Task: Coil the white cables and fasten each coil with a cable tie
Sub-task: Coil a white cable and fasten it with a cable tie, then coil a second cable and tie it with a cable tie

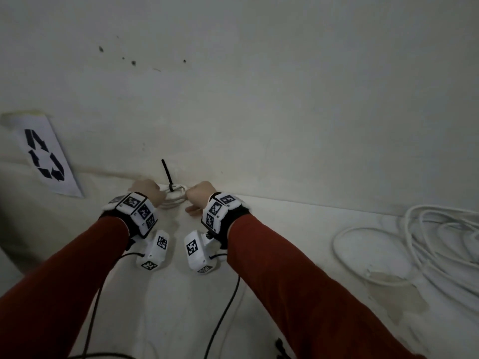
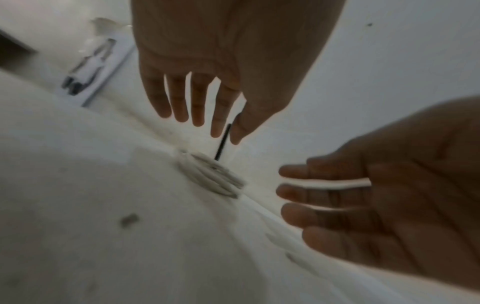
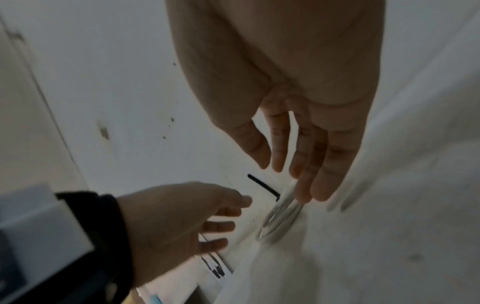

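Item: coiled white cable (image 1: 173, 196), small, flat on the worktop (image 1: 285, 229), hard against the foot of the wall (image 1: 259, 86). A black cable tie (image 1: 167, 176) is already round the coil's far edge; its free tail stands up and leans slightly left, close to the wall.

Left hand (image 1: 146, 191): just left of the coil, fingers straight and slightly spread, holding nothing. In the left wrist view its forefinger and thumb tips flank the tie's tail without plainly touching it.

Right hand (image 1: 201, 194): just right of the coil, fingers straight, likewise empty; its fingertips (image 3: 306, 195) lie at the coil's edge (contact cannot be confirmed through the blur).

Key relation: the coil sits between the two hands, ahead of both, its long axis along the wall; the tie's tail lies toward the left side, so the left hand is probably the nearer for any further pull.

Right of the coil, well apart: a loose heap of white cables (image 1: 427, 242), probably next for coiling.

Left of the coil: paper sheet with recycling symbol (image 1: 44, 156), taped to the wall.
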Action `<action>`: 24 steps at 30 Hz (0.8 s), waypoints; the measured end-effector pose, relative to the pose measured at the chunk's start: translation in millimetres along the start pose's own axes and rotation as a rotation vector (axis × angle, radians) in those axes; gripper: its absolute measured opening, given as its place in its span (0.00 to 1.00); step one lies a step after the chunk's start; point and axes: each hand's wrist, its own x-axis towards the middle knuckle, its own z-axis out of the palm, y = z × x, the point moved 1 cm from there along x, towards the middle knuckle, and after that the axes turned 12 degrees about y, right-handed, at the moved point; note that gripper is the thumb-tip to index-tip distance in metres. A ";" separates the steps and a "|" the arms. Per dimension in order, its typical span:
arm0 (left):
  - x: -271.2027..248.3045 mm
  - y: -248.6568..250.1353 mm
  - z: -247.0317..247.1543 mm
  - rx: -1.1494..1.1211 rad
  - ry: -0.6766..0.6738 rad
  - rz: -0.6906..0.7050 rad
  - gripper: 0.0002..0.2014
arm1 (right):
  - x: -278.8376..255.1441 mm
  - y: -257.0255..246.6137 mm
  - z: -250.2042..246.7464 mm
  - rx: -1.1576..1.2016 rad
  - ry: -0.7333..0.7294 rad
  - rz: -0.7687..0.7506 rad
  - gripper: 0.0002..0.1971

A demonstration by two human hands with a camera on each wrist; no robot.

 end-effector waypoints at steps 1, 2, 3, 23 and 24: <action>-9.3 8.5 -3.7 0.049 0.026 0.059 0.12 | -4.8 -0.4 -4.2 -0.004 0.033 -0.016 0.13; -21.6 16.8 -7.2 0.068 0.067 0.120 0.14 | -16.8 -1.5 -11.6 -0.052 0.067 -0.034 0.15; -35.0 25.3 -9.3 0.066 0.099 0.170 0.14 | -27.5 0.5 -21.8 -0.015 0.111 0.001 0.15; -311.8 203.2 -23.8 -0.371 -0.123 0.836 0.08 | -349.7 168.5 -272.2 -0.899 0.274 0.606 0.30; -322.2 210.2 -22.0 -0.360 -0.144 0.868 0.09 | -361.1 173.4 -275.7 -0.890 0.223 0.611 0.29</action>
